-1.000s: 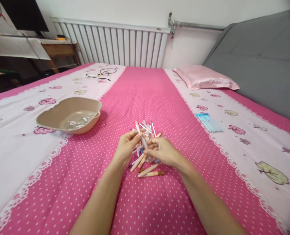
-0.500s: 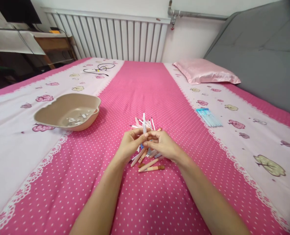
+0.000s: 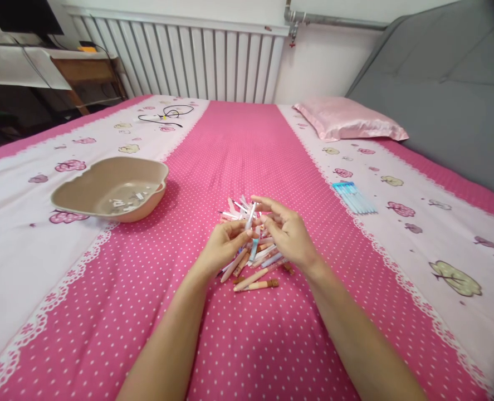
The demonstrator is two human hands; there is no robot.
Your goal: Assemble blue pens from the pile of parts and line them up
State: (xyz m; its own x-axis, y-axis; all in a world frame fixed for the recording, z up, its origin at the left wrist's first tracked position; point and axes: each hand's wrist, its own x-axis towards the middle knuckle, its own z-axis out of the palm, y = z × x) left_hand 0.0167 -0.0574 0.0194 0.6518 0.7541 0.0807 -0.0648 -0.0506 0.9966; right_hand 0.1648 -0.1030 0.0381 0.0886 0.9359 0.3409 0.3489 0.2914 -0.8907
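Observation:
A slim whitish pen (image 3: 250, 215) points up and away, tilted slightly right, its lower end in the pinch of my left hand (image 3: 224, 245). Close by on the right is my right hand (image 3: 290, 236), with its index finger stretched past the pen's upper end and its thumb apart from that finger. Whether its other fingertips touch the pen is hard to see. Beneath both hands lies a loose pile of pens (image 3: 267, 253) in white, pink, beige and blue, partly hidden by the fingers. A beige pen with a brown end (image 3: 261, 284) lies at the near edge.
To the left stands a beige plastic basin (image 3: 104, 186) with small white pieces inside. A row of light-blue pens (image 3: 354, 198) lies on the right of the bedspread (image 3: 247, 145). Farther off are a black cable (image 3: 174, 114), a pink pillow (image 3: 349, 120) and a radiator (image 3: 188, 55).
My right hand has opened, its index finger reaching up beside the pen. The pen has tipped from nearly upright to leaning right. More of the pile shows between the hands.

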